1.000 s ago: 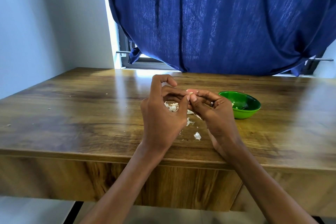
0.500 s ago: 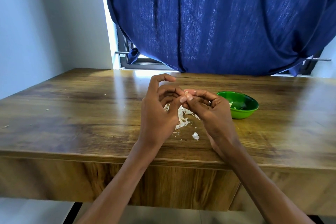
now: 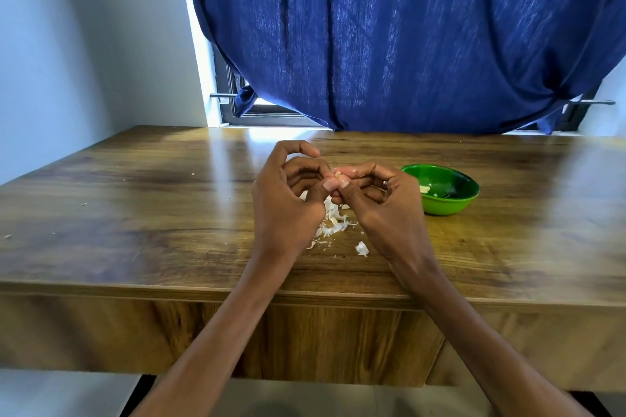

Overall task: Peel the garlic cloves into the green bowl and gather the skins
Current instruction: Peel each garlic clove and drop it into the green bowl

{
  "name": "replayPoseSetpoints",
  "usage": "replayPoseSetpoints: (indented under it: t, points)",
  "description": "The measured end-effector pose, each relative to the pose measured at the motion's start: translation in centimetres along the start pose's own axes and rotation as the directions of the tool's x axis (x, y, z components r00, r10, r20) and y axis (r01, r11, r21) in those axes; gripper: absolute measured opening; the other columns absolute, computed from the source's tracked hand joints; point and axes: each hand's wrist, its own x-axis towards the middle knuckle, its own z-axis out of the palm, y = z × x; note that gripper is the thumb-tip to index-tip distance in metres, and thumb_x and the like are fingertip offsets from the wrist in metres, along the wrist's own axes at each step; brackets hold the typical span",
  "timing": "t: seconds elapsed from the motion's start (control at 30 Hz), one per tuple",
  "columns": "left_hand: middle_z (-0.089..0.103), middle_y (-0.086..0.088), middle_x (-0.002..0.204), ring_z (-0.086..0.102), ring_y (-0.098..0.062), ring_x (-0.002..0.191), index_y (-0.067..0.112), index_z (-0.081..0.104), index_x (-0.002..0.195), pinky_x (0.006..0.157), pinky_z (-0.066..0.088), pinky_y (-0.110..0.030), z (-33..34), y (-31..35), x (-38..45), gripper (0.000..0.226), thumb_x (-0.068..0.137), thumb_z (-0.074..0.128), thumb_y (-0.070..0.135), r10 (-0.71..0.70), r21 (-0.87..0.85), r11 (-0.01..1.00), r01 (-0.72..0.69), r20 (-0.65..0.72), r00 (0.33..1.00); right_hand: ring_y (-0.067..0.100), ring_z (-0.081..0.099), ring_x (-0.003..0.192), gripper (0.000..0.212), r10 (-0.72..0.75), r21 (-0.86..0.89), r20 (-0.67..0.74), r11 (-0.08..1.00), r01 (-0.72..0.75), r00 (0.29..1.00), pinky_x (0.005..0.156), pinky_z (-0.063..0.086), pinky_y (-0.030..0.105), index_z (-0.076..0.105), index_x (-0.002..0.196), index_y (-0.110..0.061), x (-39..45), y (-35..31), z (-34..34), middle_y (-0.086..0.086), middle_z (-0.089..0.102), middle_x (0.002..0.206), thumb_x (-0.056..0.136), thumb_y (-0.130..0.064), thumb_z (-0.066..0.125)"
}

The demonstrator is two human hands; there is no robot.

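Both hands are up over the middle of the wooden table (image 3: 135, 213), a glossy brown slab with dark streaky grain and a thick square front edge. The left hand (image 3: 288, 203) and the right hand (image 3: 386, 206) meet thumb to thumb, fingers curled in, and between their tips sits the garlic clove (image 3: 338, 174), a tiny pale nub, mostly hidden by the fingers; both hands pinch it, left thumb pressed right against the right thumb. A dark ring (image 3: 384, 184) shows on one right finger. Directly below the hands, on the surface toward the front edge, lies the pile of skins (image 3: 333, 223), thin, white, papery curls and flakes, ragged at the edges, with one separate skin scrap (image 3: 361, 248) a little nearer the front edge. Off to the right of the right hand, just beside its knuckles, stands the green bowl (image 3: 450, 203), round, smooth and shiny like plastic, with pale peeled cloves (image 3: 424, 189) lying inside against its left wall. A few tiny crumbs dot the surface toward the left edge. Along the back edge hangs a deep blue curtain (image 3: 406, 37), a soft woven fabric in heavy folds. No writing or labels can be read anywhere.
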Motion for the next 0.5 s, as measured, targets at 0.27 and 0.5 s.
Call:
replayPoseSetpoints:
  t: [0.27, 0.5]
  points:
    - [0.071, -0.005, 0.087, 0.072, -0.017, 0.085, 0.014, 0.058, 0.103, 0.079, 0.057, -0.025, 0.21, 0.01, 0.01, 0.037, 0.08, 0.078, -0.007, 0.004, -0.008, 1.0, -0.004, 0.021, 1.0, 0.015, 0.076, 0.081, 0.012, -0.003, 0.017, -0.021, 1.0, 0.003, 1.0, 0.073, 0.062, 0.027, 0.073, 0.102, -0.003, -0.1, 0.07, 0.11, 0.006, 0.077, 0.089, 0.091, -0.002, 0.072]
    - [0.076, -0.008, 0.094, 0.076, -0.018, 0.088, 0.008, 0.061, 0.11, 0.078, 0.059, -0.024, 0.21, 0.5, 0.07, 0.04, 0.078, 0.082, -0.004, -0.052, -0.107, 0.993, 0.049, -0.029, 0.998, 0.013, 0.076, 0.084, 0.015, -0.032, 0.079, -0.049, 0.996, 0.036, 0.998, 0.073, 0.059, 0.022, 0.075, 0.103, -0.01, -0.12, -0.23, 0.2, 0.003, 0.078, 0.093, 0.091, -0.003, 0.07]
